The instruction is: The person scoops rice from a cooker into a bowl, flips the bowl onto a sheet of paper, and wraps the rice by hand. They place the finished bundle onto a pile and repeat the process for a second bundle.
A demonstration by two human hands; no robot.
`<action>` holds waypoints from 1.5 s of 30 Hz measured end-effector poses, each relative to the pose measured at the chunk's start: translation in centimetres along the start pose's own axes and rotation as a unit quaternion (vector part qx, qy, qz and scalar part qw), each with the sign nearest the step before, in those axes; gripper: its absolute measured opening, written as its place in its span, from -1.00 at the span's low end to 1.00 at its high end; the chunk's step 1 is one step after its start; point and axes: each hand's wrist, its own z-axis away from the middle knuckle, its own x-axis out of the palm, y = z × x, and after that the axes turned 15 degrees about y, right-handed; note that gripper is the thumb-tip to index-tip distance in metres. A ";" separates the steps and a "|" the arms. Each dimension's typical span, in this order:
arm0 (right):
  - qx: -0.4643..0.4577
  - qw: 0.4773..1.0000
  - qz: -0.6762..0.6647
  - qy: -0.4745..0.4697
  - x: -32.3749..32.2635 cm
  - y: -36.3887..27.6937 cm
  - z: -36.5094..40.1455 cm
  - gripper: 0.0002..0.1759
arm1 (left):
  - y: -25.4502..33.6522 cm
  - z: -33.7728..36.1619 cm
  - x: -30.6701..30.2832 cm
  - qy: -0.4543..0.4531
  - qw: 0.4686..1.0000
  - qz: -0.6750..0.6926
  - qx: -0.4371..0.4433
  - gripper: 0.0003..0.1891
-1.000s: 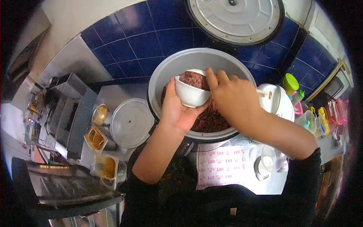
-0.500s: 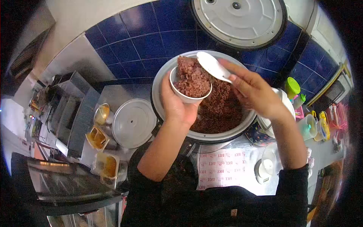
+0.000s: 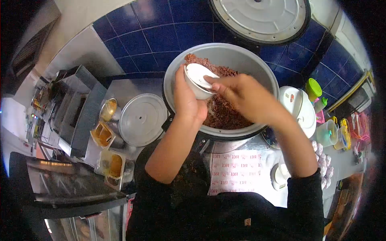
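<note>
My left hand (image 3: 188,96) is wrapped round a white bowl (image 3: 202,93), held tilted over the near left part of a big rice cooker pot (image 3: 261,66). In my right hand (image 3: 245,96) is a white rice paddle (image 3: 200,73), its flat blade lying across the bowl's mouth and covering most of what is inside. Reddish-brown cooked rice (image 3: 229,114) fills the bottom of the pot. More of it shows just behind the bowl's upper edge.
The cooker's round lid (image 3: 261,18) stands raised at the back. A flat metal lid (image 3: 140,120) lies left of the pot, near tubs of orange-brown food (image 3: 116,165). Printed paper (image 3: 235,172) and a small scale (image 3: 278,178) are in front; wrapped bundles (image 3: 323,164) sit at right.
The paddle has come down from beside the heaped rice onto the bowl's mouth. The bowl is now tilted more, and its high mound of rice no longer shows.
</note>
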 end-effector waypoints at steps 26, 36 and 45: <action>0.382 0.909 -0.164 0.045 -3.9 2.2 2.2 -0.59 | -0.1 0.3 1.4 -0.059 0.995 0.041 -0.074 -0.50; 0.022 0.998 0.019 0.063 -0.3 -0.5 2.5 -0.67 | -1.3 -0.9 -0.1 -0.076 0.996 -0.038 -0.026 -0.52; -0.047 0.988 0.104 0.100 -1.7 -0.1 1.9 -0.68 | -0.6 -1.7 0.1 -0.069 0.993 0.019 -0.099 -0.57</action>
